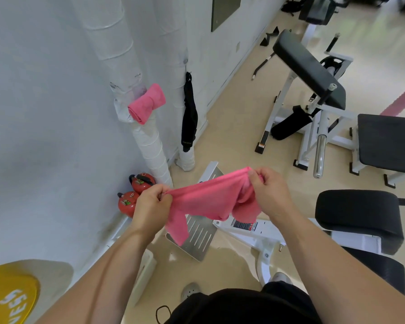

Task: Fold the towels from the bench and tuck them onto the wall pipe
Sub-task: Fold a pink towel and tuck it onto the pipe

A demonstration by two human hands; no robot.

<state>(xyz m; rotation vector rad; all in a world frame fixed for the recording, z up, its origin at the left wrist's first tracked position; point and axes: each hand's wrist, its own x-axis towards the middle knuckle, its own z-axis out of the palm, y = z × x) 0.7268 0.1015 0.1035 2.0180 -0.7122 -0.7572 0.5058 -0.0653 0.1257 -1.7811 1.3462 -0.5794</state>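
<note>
So far, head view only. A rolled towel, pink, sits wedged against the wall pipe, so that one counts as done. The held towel, also pink, is stretched in the air above the floor. The left hand pinches one end and the right hand grips the bunched other end. Corners hang loose, no fold formed. Judgement: fold and tuck remain. Cannot tell whether more towels wait on the worktop.

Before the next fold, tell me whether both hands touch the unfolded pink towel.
Touching. Head view: left hand pinches one end of the unfolded pink towel, right hand the other.
</note>
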